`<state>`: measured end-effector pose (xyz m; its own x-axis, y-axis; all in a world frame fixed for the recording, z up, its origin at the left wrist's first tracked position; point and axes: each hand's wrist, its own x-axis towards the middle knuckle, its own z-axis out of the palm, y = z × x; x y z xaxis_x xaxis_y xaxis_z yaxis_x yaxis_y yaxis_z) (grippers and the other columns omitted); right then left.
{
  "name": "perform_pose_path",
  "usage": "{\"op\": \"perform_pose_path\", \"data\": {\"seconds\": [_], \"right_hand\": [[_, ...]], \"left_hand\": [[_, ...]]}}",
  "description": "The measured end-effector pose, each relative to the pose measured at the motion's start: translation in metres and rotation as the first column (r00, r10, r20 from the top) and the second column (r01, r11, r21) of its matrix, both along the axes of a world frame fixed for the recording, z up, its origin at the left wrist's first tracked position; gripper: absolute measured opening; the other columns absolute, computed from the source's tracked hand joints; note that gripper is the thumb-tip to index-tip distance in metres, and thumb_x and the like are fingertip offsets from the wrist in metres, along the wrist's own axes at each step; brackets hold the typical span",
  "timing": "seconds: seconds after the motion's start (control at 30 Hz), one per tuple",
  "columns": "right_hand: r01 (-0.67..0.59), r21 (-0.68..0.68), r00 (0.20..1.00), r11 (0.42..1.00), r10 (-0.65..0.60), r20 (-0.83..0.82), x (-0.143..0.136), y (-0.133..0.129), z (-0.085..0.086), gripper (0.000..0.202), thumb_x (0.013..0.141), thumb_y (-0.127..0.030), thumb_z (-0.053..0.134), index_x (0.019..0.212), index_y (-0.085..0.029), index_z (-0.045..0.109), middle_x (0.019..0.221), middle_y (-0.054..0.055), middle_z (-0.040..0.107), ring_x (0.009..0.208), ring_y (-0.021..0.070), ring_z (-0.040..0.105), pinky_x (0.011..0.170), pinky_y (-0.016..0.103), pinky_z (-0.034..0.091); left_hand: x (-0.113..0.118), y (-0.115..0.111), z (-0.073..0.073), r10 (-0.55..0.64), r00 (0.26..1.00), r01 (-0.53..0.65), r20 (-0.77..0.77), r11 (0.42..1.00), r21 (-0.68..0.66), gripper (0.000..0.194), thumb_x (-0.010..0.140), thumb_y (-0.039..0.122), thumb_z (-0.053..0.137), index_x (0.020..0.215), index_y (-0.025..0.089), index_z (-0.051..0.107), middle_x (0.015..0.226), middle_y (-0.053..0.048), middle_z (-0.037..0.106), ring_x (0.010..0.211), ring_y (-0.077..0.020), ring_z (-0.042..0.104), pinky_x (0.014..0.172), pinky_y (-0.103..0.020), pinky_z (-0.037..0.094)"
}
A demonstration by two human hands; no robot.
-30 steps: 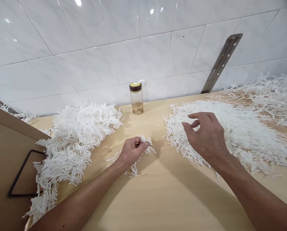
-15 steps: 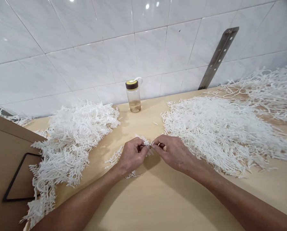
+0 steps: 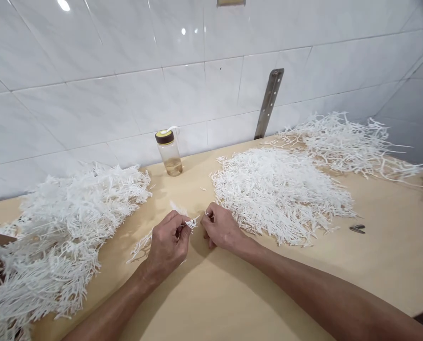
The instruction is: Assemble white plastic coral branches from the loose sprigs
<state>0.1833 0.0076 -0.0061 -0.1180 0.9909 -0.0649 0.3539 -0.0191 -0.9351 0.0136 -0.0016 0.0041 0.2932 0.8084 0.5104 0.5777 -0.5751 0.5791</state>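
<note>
Between the thumb and fingers of my left hand is a small white branched plastic sprig, its tips poking out toward the right. My right hand is a short gap away, fingers pinched together; what they hold, if anything, is too small to make out. Another white branched piece lies on the table by my left wrist. To the left spreads a heaped pile of white branched pieces. A second pile of thin white pieces lies just beyond my right hand.
A clear bottle with a dark and yellow lid stands near the tiled wall. A perforated metal bracket leans there. Longer white strands lie at the back right. A small dark metal tool rests on the wooden table.
My hands have come apart, the left keeping the sprig. The view has swung to the right, bringing the small dark tool and more of the right-hand side into sight.
</note>
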Motion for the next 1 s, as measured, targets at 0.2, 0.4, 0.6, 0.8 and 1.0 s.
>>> {"op": "perform_pose_path", "data": {"seconds": [0.2, 0.4, 0.6, 0.8, 1.0], "right_hand": [[0.140, 0.189, 0.988, 0.972, -0.149, 0.034, 0.016, 0.008, 0.013, 0.006, 0.084, -0.026, 0.054, 0.080, -0.021, 0.051, 0.064, -0.001, 0.063, 0.047, 0.0132, 0.060, 0.041, 0.022, 0.044], [0.271, 0.645, 0.829, 0.715, -0.514, 0.222, 0.071, 0.027, 0.038, 0.008, 0.081, -0.021, 0.055, 0.086, -0.020, 0.060, 0.072, 0.004, 0.065, 0.061, 0.0173, 0.062, 0.064, 0.032, 0.051], [0.223, 0.730, 0.787, 0.647, -0.561, 0.256, 0.081, 0.029, 0.038, 0.018, 0.082, -0.020, 0.054, 0.095, -0.019, 0.066, 0.096, 0.010, 0.069, 0.060, 0.0156, 0.060, 0.062, 0.032, 0.050], [-0.138, 0.410, 0.961, 0.902, 0.022, 0.275, 0.033, 0.006, 0.029, 0.021, 0.090, -0.035, 0.057, 0.097, -0.020, 0.070, 0.094, 0.006, 0.074, 0.072, 0.0175, 0.067, 0.063, 0.028, 0.052], [-0.235, 0.261, 0.956, 0.937, 0.173, 0.238, 0.018, -0.003, 0.022, 0.016, 0.088, -0.034, 0.062, 0.090, -0.022, 0.072, 0.087, 0.004, 0.074, 0.074, 0.0177, 0.067, 0.061, 0.027, 0.050]], "left_hand": [[-0.001, 0.006, -0.002, 0.070, 0.997, -0.064, 0.014, 0.969, -0.240, 0.028, 0.087, 0.029, 0.058, 0.062, 0.018, 0.051, 0.061, 0.003, 0.044, 0.055, -0.0106, 0.041, 0.054, -0.023, 0.031], [-0.001, 0.008, -0.004, 0.129, 0.984, -0.063, 0.125, 0.899, -0.433, 0.033, 0.082, 0.036, 0.062, 0.061, 0.019, 0.045, 0.060, 0.005, 0.040, 0.056, -0.0103, 0.037, 0.053, -0.023, 0.028], [0.002, 0.004, 0.002, 0.122, 0.970, 0.015, 0.209, 0.833, -0.553, 0.030, 0.078, 0.039, 0.064, 0.061, 0.019, 0.050, 0.058, 0.005, 0.042, 0.055, -0.0101, 0.037, 0.053, -0.023, 0.029], [0.003, 0.004, 0.002, 0.100, 0.972, 0.047, 0.215, 0.808, -0.588, 0.029, 0.077, 0.040, 0.066, 0.063, 0.017, 0.056, 0.059, 0.003, 0.048, 0.056, -0.0107, 0.041, 0.053, -0.023, 0.030], [0.004, 0.004, 0.003, 0.068, 0.972, 0.074, 0.224, 0.819, -0.569, 0.037, 0.078, 0.045, 0.067, 0.059, 0.017, 0.052, 0.057, 0.004, 0.044, 0.054, -0.0091, 0.036, 0.049, -0.022, 0.027]]}}
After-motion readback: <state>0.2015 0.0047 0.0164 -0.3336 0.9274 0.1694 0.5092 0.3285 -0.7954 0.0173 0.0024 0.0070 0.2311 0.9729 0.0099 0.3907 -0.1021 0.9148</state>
